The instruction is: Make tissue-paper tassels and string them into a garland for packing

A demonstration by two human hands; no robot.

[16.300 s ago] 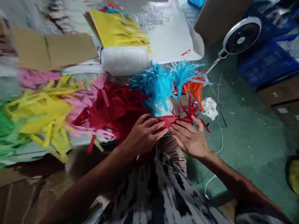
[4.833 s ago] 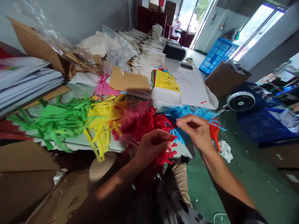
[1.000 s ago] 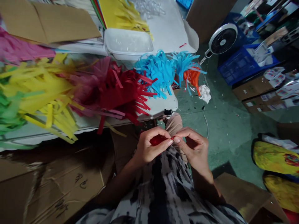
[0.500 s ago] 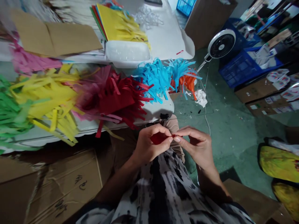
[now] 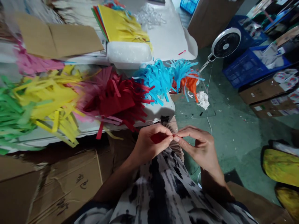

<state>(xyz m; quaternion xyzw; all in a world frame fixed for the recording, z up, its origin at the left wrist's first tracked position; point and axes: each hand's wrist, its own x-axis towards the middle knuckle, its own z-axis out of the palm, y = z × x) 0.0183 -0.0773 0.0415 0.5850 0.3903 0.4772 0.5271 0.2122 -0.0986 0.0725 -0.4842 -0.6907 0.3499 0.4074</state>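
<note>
Red paper (image 5: pixel 158 137) is what I see in the hands: a small bit of it, held up over the person's lap and just past the edge of the bench (image 5: pixel 156 113). The left hand (image 5: pixel 150 144) has its grip shut on the bit, with the fingers curled over it, so most of the red is hidden. The right hand (image 5: pixel 198 146) has its grip shut too, and it pinches a thin red tip that pokes out from the left hand. The two hands touch at the fingertips, right over black and white clothes (image 5: pixel 161 193).

A small black clip (image 5: pixel 164 118) sits on the bench edge, just past the hands. Cut paper strips lie in big heaps on the bench. The red strips (image 5: pixel 114 101) are nearest, with the blue strips (image 5: pixel 155 81) and orange strips (image 5: pixel 190 87) beside them. Further left are yellow strips (image 5: pixel 53 102), green strips (image 5: pixel 14 116) and pink strips (image 5: pixel 35 63). A white plastic tub (image 5: pixel 128 54) sits behind the heaps, and a crumpled white paper (image 5: pixel 202 100) lies near the orange strips. Off to the right, there's a round fan (image 5: pixel 225 46) and a blue crate (image 5: pixel 247 70) — both well apart from the hands.
</note>
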